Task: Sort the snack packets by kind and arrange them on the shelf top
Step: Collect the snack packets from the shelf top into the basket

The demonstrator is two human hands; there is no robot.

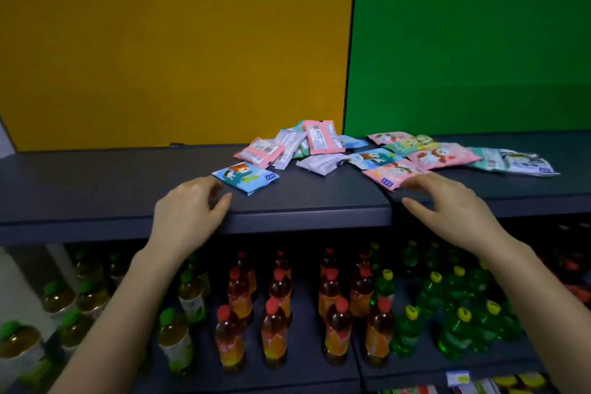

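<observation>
Snack packets (323,150) lie in a loose, unsorted heap on the dark shelf top (96,182), spread from just left of the seam between the two shelf sections across to the right. From my feed I make out a blue packet (245,177) lying flat and apart at the heap's near left edge, pink packets stacked and tilted behind it, a pale lilac one (321,164) in the middle, and a pink packet (388,176) at the near right with more pink, blue and mint-green ones overlapping beyond it; a mint and white packet (511,162) lies furthest right. My left hand (188,211) sits over the front edge of the shelf top with its fingers (220,201) loosely curled and spread, holding nothing, just beside the blue packet; I cannot tell whether the fingertips touch it. My right hand (454,208) hovers over the front edge on the other side of the seam, fingers (415,182) extended and apart, empty, the tips at the near corner of the pink packet. Below the shelf top stand rows of bottles: green-capped tea bottles (188,294) at left, red-capped orange bottles (275,307) in the middle, yellow-capped green bottles (447,304) at right. Behind the shelf the wall is yellow (160,41) on the left and green (479,41) on the right.
</observation>
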